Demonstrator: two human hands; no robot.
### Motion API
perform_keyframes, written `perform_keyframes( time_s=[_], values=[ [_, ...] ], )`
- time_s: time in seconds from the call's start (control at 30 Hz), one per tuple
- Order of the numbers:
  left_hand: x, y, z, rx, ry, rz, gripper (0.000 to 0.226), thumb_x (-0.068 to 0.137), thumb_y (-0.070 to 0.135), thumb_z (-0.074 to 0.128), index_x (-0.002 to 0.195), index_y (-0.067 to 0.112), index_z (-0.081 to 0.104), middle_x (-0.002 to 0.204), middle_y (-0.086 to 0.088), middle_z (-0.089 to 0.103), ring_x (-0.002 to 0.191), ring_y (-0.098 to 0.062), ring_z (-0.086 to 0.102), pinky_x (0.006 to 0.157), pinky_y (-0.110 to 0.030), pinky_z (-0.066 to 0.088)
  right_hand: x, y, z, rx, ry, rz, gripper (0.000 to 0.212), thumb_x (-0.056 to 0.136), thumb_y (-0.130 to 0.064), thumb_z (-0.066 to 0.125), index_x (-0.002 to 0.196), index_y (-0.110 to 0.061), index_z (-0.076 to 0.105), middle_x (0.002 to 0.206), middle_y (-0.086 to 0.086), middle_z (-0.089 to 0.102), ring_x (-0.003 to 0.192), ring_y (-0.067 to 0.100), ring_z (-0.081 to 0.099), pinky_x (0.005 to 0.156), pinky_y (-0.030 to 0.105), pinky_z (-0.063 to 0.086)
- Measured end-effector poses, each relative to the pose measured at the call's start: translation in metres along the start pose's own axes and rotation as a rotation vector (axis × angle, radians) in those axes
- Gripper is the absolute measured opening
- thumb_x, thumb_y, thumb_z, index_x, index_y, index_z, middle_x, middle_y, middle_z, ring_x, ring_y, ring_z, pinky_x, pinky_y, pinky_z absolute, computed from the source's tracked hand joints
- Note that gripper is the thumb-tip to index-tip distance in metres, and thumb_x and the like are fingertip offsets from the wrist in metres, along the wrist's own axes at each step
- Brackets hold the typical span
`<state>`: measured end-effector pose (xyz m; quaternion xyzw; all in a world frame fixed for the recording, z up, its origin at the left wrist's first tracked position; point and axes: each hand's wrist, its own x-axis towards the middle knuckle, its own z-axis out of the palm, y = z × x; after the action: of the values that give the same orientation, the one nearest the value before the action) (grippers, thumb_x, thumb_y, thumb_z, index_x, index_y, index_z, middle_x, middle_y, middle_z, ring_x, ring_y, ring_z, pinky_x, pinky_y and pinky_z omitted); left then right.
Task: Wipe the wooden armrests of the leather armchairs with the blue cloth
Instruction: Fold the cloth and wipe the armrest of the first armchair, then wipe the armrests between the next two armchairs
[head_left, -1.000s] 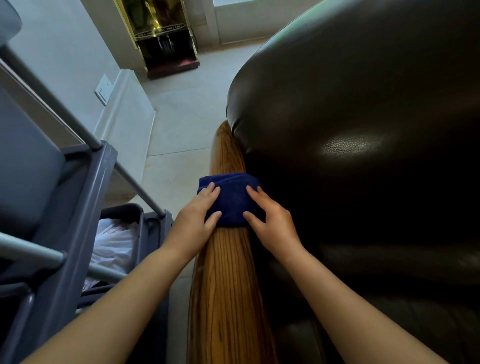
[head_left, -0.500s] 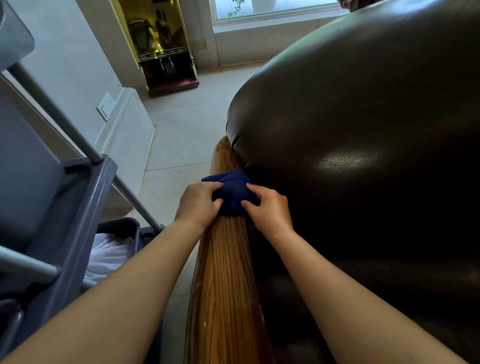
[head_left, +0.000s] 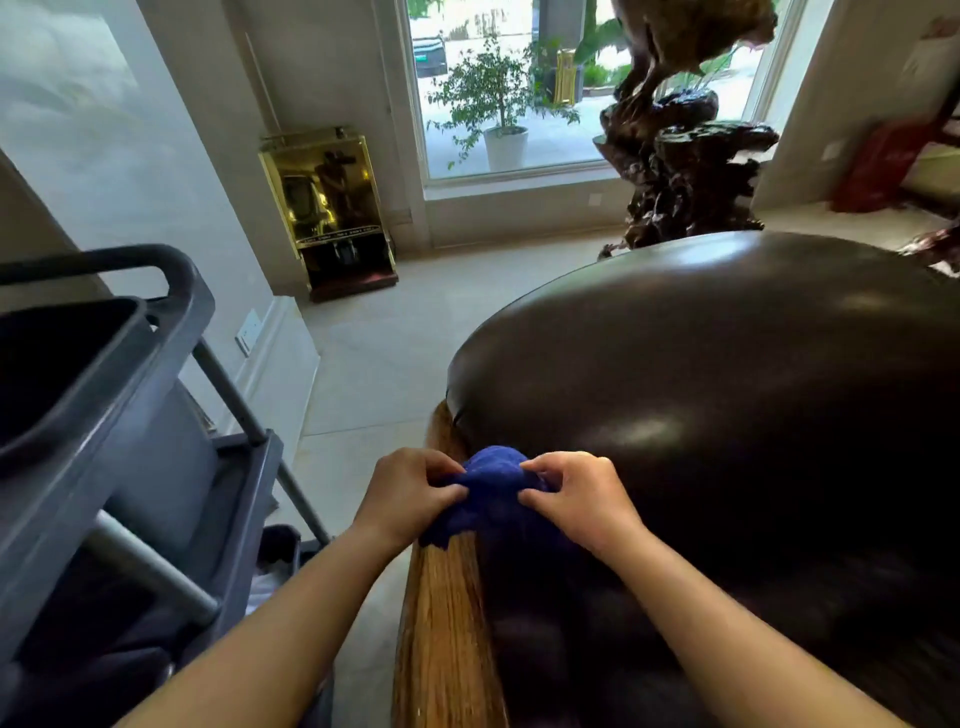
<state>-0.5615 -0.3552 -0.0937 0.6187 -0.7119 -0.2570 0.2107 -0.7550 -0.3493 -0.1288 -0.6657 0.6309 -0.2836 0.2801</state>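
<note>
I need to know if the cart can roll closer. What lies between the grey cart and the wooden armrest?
In the head view, only bare pale floor tile separates the grey cart from the wooden armrest.

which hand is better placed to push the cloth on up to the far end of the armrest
Probably the left hand. It grips the blue cloth on the open floor side of the wooden armrest, with a free path ahead. The right hand pinches it too, but sits tight against the bulging leather armchair.

Blue cloth (head_left: 488, 499) perhaps hides the armrest (head_left: 447, 634) beneath.
</note>
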Motion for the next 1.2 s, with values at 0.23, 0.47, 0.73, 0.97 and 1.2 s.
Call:
perform_keyframes(
  time_s=[0.23,0.47,0.73,0.97,1.2],
  values=[
    [-0.066,0.136,-0.075,-0.083,0.015,0.165,0.015,0.072,0.015,0.072,0.084,0.025,0.074,0.076,0.012,0.069,0.068,0.007,0.060,0.059,-0.002,0.042,-0.092,-0.082,-0.143,-0.030,0.180,0.009,0.016,0.069,-0.025,0.078,0.081,-0.020,0.070,0.077,-0.007,0.068,0.074,0.008,0.063,0.063,0.012,0.043],
    [-0.144,0.276,-0.087,-0.097,-0.020,0.361,0.014,0.074,0.015,0.070,0.082,0.025,0.074,0.078,0.012,0.071,0.073,0.007,0.060,0.062,0.003,0.038,-0.215,-0.106,-0.279,-0.158,0.308,-0.001,0.016,0.071,-0.028,0.076,0.067,-0.019,0.065,0.065,-0.008,0.061,0.064,0.008,0.056,0.055,0.015,0.035],
    [-0.258,0.433,-0.029,-0.125,-0.078,0.557,0.016,0.074,0.012,0.070,0.086,0.022,0.074,0.081,0.007,0.072,0.077,-0.002,0.064,0.075,-0.019,0.051,-0.383,-0.063,-0.414,-0.239,0.450,-0.013,0.011,0.074,-0.025,0.073,0.070,-0.018,0.066,0.064,-0.009,0.062,0.059,0.003,0.054,0.051,0.009,0.036],
    [-0.365,0.517,0.075,-0.156,-0.188,0.593,0.016,0.069,0.011,0.071,0.079,0.023,0.075,0.075,0.005,0.072,0.071,-0.004,0.065,0.072,-0.020,0.050,-0.536,0.010,-0.487,-0.296,0.392,0.050,0.015,0.072,-0.020,0.074,0.067,-0.027,0.061,0.064,-0.013,0.059,0.061,0.000,0.055,0.053,0.006,0.038],
    [-0.405,0.572,0.141,-0.161,-0.316,0.626,0.015,0.070,0.011,0.072,0.080,0.022,0.074,0.076,0.005,0.073,0.071,-0.003,0.066,0.070,-0.017,0.050,-0.622,0.062,-0.534,-0.146,0.284,0.145,0.010,0.078,-0.015,0.070,0.082,-0.023,0.065,0.079,-0.005,0.069,0.076,0.007,0.065,0.066,0.019,0.052]
  ],
)
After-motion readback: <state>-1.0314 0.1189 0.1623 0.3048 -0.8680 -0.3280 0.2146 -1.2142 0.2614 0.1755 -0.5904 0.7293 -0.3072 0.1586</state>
